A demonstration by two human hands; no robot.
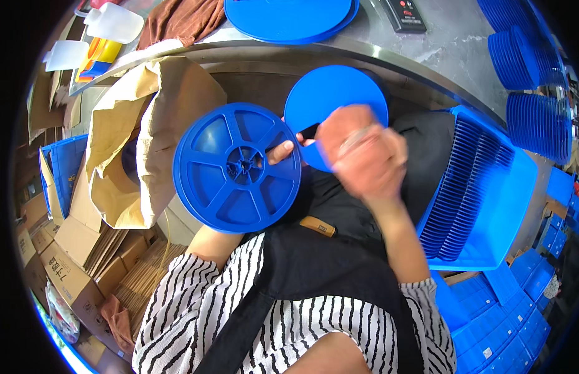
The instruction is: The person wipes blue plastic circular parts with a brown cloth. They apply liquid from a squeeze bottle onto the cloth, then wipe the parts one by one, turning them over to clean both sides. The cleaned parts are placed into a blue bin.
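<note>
A round blue plastic reel flange, with spoke-like ribs and a slotted hub, faces me at the centre left. My left hand grips it from behind; its thumb shows at the flange's right side and the palm is hidden. Just beyond and to the right is a second, smooth blue disc, with fingertips touching its near left edge. My right hand is over the front of this disc, smeared by motion. Whether it holds anything cannot be made out.
At my right, a blue bin holds a row of blue discs. An open brown paper sack stands at my left, near flattened cardboard. Ahead, a metal table carries blue discs and a brown cloth.
</note>
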